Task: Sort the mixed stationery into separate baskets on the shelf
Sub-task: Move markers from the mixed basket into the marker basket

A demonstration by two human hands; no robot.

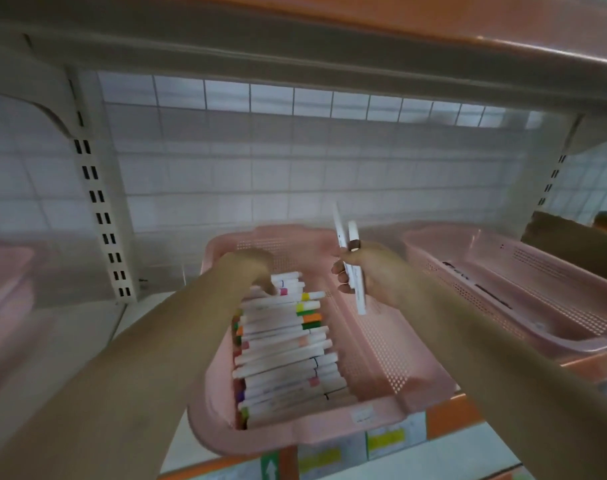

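A pink perforated basket (pixel 381 362) sits on the shelf in front of me. Its left half holds a neat row of several white marker pens (pixel 284 344) with coloured caps. My left hand (pixel 257 268) reaches down to the far end of that row, fingers curled onto the top markers; whether it grips one is hidden by blur. My right hand (pixel 368 271) hovers above the basket's bare right half and holds two white markers (pixel 350 261) upright between thumb and fingers.
A second pink basket (pixel 537 306) stands to the right with a few dark pens in it. Another pink basket (pixel 4 289) shows at the far left. A brown box (pixel 572 240) sits behind at right. The upper shelf hangs close overhead.
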